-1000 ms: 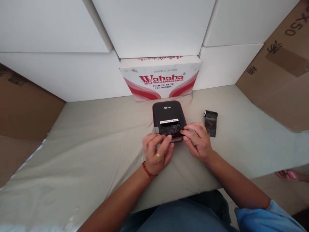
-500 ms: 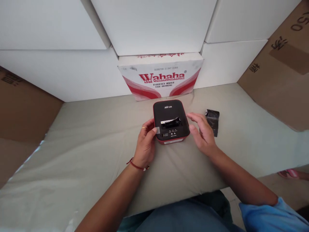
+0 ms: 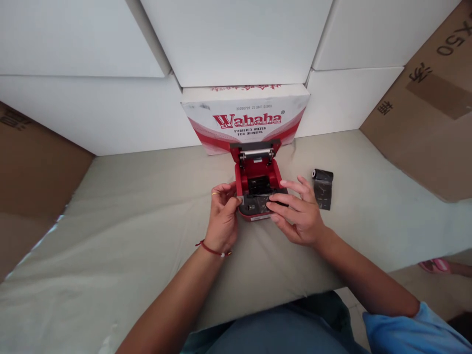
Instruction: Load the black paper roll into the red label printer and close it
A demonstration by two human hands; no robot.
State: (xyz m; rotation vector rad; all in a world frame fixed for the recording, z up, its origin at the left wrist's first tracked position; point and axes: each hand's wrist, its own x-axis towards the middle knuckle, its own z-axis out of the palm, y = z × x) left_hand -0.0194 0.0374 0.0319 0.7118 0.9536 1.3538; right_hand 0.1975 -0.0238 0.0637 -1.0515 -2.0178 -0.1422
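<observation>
A small red and black label printer (image 3: 240, 173) stands on the cloth-covered table with its lid (image 3: 255, 146) raised, showing a red inner bay and a metal roller under the lid. Inside lies a black roll (image 3: 259, 184), its strip running out over the front panel. My left hand (image 3: 223, 209) grips the printer's left front edge, thumb on top near a piece of clear tape. My right hand (image 3: 298, 211) has its fingers apart, the tips touching the strip and the right front of the printer. A second black roll (image 3: 323, 189), partly unwound, lies to the right.
Behind the printer stands a red and white Wahaha water carton (image 3: 247, 123), against white boxes (image 3: 236, 39). Brown cartons (image 3: 427, 113) flank the table at right and left. A person's foot in a pink sandal (image 3: 435, 266) shows at the lower right.
The printer's lid has swung up from closed to open. My right hand has moved left onto the front of the printer; my left hand has kept its hold.
</observation>
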